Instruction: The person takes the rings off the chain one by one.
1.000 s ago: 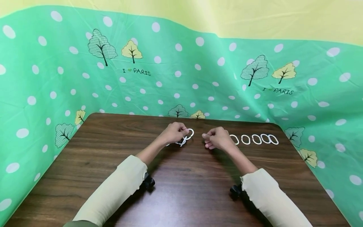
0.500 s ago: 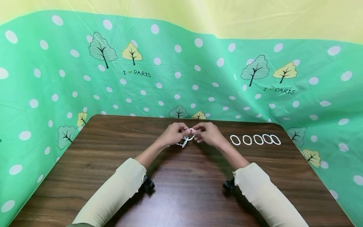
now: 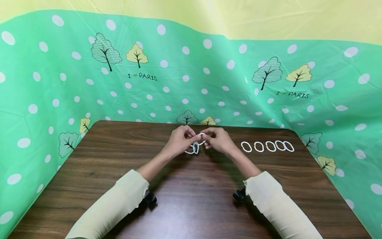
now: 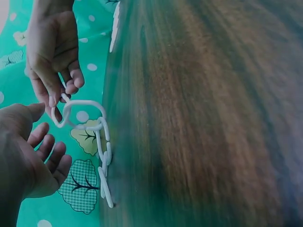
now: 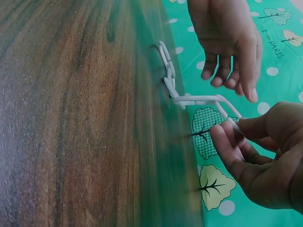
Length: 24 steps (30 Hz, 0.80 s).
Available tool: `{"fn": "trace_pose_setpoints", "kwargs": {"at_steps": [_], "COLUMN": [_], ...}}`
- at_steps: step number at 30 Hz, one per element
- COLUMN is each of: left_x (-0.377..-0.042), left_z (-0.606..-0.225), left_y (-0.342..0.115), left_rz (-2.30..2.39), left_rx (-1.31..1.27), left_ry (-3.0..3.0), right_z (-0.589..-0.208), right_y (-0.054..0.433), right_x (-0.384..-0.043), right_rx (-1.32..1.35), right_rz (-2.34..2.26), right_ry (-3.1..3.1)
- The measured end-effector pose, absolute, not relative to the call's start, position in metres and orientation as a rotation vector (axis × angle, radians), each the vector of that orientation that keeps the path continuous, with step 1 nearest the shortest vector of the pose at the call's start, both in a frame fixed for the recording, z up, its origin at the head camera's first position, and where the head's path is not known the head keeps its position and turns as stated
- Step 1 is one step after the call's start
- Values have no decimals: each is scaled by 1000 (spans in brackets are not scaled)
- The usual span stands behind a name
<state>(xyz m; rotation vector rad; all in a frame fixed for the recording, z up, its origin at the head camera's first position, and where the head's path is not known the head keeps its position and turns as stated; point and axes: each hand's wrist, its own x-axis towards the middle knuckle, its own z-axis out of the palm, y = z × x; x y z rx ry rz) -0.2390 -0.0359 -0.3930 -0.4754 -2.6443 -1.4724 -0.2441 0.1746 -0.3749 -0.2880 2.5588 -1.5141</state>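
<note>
My right hand (image 3: 220, 140) pinches a white plastic chain link (image 5: 230, 108) between thumb and fingertips. That link is hooked through the end of a short chain of white links (image 4: 107, 130), which hangs down to the dark table near its far edge. Just to the left, my left hand (image 3: 180, 140) is close to the held link. In the left wrist view its thumb and fingers stand apart with nothing between them. The right wrist view also shows the left fingers extended and free of the chain (image 5: 169, 82). In the head view, the hands partly hide the links.
On the brown wooden table (image 3: 191, 199), several loose white oval links (image 3: 242, 145) lie in a row to the right, the last two overlapping. A green dotted curtain (image 3: 167, 99) hangs just behind the far edge. Black wrist straps (image 3: 150, 199) sit under both sleeves.
My right hand came left from beside the loose links to the chain and took hold of its end link. My left hand, which was pinching the chain, has let go and spread its fingers.
</note>
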Motion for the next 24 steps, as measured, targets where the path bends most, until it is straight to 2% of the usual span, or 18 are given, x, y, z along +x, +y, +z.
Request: {"fn": "trace_pose_setpoints", "kwargs": {"at_steps": [11, 24], "left_x": [-220, -223], "left_z": [-393, -394], "left_y": [-34, -39], "left_rz": [-1261, -1093], "left_rx": [-477, -505], "left_ry": [-2784, -2826], "right_z": [-373, -376], "right_y": [171, 170], "right_x": [-240, -240], "right_rx": [-181, -69], "right_rz": [-1666, -1803], "right_ry": [2446, 2324]}}
